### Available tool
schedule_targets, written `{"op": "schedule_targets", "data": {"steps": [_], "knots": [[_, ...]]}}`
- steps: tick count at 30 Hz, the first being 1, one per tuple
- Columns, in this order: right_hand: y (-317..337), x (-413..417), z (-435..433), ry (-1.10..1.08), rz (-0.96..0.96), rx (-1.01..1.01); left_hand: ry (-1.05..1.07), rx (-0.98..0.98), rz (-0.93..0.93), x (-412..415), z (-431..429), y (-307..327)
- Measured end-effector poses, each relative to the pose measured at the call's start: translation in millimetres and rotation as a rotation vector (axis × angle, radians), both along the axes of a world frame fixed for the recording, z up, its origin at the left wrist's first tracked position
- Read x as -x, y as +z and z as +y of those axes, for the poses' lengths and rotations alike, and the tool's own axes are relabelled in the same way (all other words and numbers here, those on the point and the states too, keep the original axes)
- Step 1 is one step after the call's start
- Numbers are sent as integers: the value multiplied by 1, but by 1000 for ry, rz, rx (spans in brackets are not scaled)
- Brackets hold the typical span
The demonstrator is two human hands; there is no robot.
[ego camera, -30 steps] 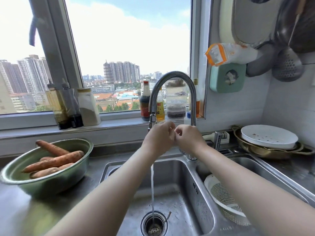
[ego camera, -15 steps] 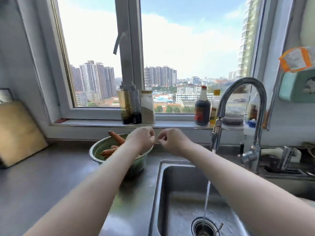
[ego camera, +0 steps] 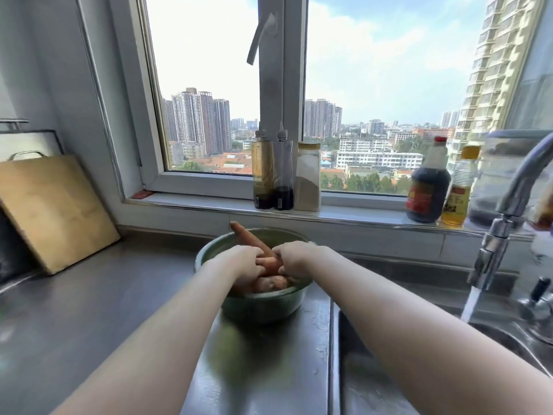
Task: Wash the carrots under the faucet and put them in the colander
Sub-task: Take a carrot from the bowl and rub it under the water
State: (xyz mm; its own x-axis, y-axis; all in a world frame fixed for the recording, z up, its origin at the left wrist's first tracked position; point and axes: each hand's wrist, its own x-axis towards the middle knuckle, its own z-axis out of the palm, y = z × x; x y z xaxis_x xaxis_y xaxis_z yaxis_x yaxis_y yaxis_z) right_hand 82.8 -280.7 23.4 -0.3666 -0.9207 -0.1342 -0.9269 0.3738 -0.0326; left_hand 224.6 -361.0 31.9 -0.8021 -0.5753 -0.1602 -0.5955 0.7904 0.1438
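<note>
Several orange carrots [ego camera: 270, 264] lie in a green bowl [ego camera: 257, 307] on the steel counter, left of the sink. Both my hands are inside the bowl. My left hand [ego camera: 243, 264] curls its fingers onto the left end of a carrot in the middle of the pile. My right hand [ego camera: 294, 260] curls over the right end of the same carrot. One long carrot [ego camera: 247, 236] sticks up over the bowl's far rim. At the right edge the faucet [ego camera: 498, 235] runs a stream of water [ego camera: 470, 305] into the sink [ego camera: 374, 381]. The colander is out of view.
A wooden cutting board [ego camera: 51, 211] leans against the wall at the left. Oil and sauce bottles [ego camera: 272, 172] and a spice jar [ego camera: 308, 178] stand on the windowsill behind the bowl, with two more bottles [ego camera: 428, 187] near the faucet. Steel counter [ego camera: 98, 319] stretches left of the bowl.
My view and both hands have swung left from under the faucet to the green bowl. The hands have dropped into the bowl onto the carrots. The water keeps running.
</note>
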Motion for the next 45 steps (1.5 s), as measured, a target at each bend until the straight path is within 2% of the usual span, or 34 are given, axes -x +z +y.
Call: {"op": "schedule_targets", "data": {"steps": [3, 7, 10, 13, 16, 19, 22, 24, 27, 32, 37, 38, 42, 45], "knots": [[-4, 2, -6, -4, 80, -37, 11, -25, 73, 1, 0, -1], [5, -2, 5, -15, -29, 33, 14, -42, 177, -4, 6, 7], [19, -6, 29, -4, -21, 174, -19, -15, 312, -7, 19, 17], [31, -2, 70, -49, -79, 348, -136, 155, 450, -1, 40, 31], [33, 4, 124, -137, -220, 454, -265, 231, 528, 16, 73, 45], [18, 16, 183, -230, -387, 524, -389, 259, 505, 40, 118, 47], [-13, 31, 236, -343, -671, 610, -497, 317, 434, 68, 157, 26], [-35, 42, 266, -453, -771, 633, -488, 293, 422, 87, 177, 1], [-63, 53, 300, -592, -869, 636, -366, 96, 525, 107, 206, -42], [-90, 65, 326, -695, -1241, 827, -45, -386, 752, 126, 247, -99], [-128, 76, 328, -807, -1299, 899, 165, -1057, 759, 142, 280, -127], [-134, 78, 328, -806, -1303, 881, 202, -1134, 782, 149, 281, -136], [-140, 81, 326, -738, -1272, 837, 274, -1237, 869, 157, 281, -153], [-142, 83, 326, -608, -1285, 821, 362, -1350, 943, 163, 270, -159]]}}
